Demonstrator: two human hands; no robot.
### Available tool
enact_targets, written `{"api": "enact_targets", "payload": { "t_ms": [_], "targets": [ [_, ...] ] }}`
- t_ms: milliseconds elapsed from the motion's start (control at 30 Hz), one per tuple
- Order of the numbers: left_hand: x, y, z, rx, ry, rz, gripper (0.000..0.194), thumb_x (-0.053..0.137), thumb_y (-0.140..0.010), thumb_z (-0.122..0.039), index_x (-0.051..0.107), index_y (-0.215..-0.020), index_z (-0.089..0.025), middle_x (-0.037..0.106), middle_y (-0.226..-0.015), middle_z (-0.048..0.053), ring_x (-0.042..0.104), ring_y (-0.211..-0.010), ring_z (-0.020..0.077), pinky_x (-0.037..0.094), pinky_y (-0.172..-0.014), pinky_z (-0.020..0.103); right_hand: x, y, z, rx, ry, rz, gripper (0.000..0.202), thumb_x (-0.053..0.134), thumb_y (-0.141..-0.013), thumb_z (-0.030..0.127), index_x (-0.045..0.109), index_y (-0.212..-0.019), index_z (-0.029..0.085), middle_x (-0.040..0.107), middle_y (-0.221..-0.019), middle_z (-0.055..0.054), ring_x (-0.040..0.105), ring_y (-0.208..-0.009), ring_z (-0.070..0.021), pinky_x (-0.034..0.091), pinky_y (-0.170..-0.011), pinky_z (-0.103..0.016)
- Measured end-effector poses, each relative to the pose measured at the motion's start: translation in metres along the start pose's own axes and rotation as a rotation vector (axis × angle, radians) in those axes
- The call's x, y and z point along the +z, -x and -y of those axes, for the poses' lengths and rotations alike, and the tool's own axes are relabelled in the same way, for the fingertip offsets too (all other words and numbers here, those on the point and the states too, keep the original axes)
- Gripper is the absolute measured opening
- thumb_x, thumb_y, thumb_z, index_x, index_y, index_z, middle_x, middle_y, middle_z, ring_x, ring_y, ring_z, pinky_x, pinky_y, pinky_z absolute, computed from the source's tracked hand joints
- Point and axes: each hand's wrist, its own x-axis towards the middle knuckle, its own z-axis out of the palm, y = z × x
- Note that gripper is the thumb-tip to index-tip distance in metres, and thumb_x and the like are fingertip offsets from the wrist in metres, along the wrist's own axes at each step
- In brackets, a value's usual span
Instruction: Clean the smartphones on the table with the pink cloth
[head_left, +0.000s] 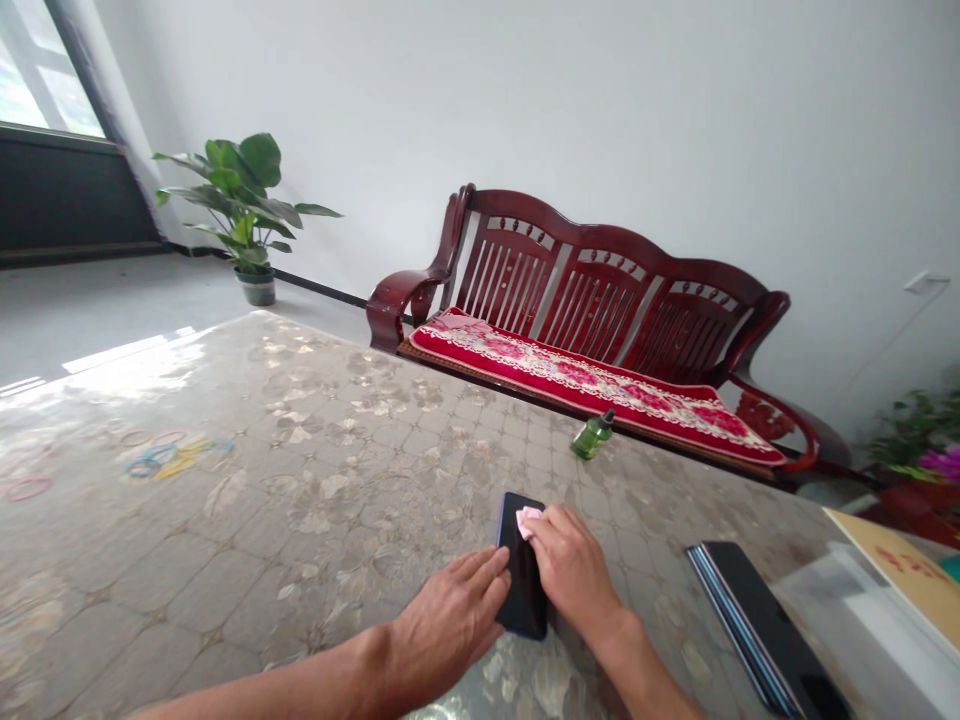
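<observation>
A dark smartphone lies face up on the patterned tabletop, slightly tilted in view. Along its left edge, my left hand has its fingers held close together and steadies it; the thumb is mostly hidden. My right hand pinches a small, crumpled pale pink cloth against the upper part of the screen. Beyond my hands stands a small green bottle with a black top. To the right of my right hand is a stack of several phones, its uppermost screen dark.
Thin coloured rubber bands are scattered at the table's left. A tan paper item with red characters and clear plastic lie at the right edge. Behind the table are a dark red wooden bench and a potted plant.
</observation>
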Motion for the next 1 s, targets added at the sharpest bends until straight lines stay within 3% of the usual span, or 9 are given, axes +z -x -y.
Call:
{"api": "enact_targets", "payload": {
  "t_ms": [267,400,567,833,1000],
  "targets": [
    [-0.008,-0.014,0.033,-0.063,-0.02,-0.049,0.031,0.059,-0.089,-0.018,0.053,-0.119,-0.014,0.057,-0.134,0.017,0.052,-0.128,0.0287,0.042,-0.108,0.042,0.018,-0.058,-0.014,0.098,0.003,0.049,0.027,0.047,-0.095,0.015,0.069,-0.106,0.026,0.065,-0.1,-0.004,0.06,-0.1,-0.0155,0.045,-0.09,-0.024],
    [-0.015,-0.019,0.046,-0.002,0.008,-0.017,0.029,0.06,-0.088,-0.016,0.054,-0.116,-0.013,0.059,-0.131,0.015,0.05,-0.13,0.0258,0.039,-0.111,0.037,0.01,-0.049,-0.003,0.082,0.018,0.084,0.026,0.046,-0.095,0.016,0.069,-0.102,0.026,0.064,-0.096,-0.004,0.06,-0.096,-0.0159,0.044,-0.086,-0.024],
    [-0.017,-0.021,0.053,0.012,0.09,-0.077,0.032,0.058,-0.086,-0.015,0.052,-0.118,-0.018,0.06,-0.131,0.011,0.051,-0.129,0.0223,0.038,-0.111,0.034,0.006,-0.032,0.005,-0.024,0.023,0.104,0.026,0.046,-0.095,0.014,0.069,-0.093,0.024,0.063,-0.092,-0.004,0.059,-0.09,-0.017,0.043,-0.082,-0.026],
    [-0.017,-0.022,0.058,-0.011,0.112,-0.049,0.034,0.06,-0.089,-0.019,0.052,-0.121,-0.017,0.057,-0.137,0.013,0.05,-0.13,0.0236,0.039,-0.111,0.037,0.019,-0.075,-0.03,0.115,0.063,0.036,0.028,0.047,-0.093,0.016,0.071,-0.106,0.026,0.066,-0.098,-0.005,0.059,-0.099,-0.0176,0.043,-0.089,-0.027],
    [-0.013,-0.022,0.06,0.001,0.121,-0.079,0.032,0.058,-0.089,-0.019,0.052,-0.12,-0.019,0.055,-0.139,0.012,0.05,-0.13,0.0235,0.04,-0.11,0.037,0.011,-0.045,-0.015,0.02,0.01,0.057,0.027,0.046,-0.094,0.015,0.071,-0.099,0.026,0.065,-0.094,-0.005,0.059,-0.094,-0.017,0.043,-0.086,-0.026]
  ]
}}
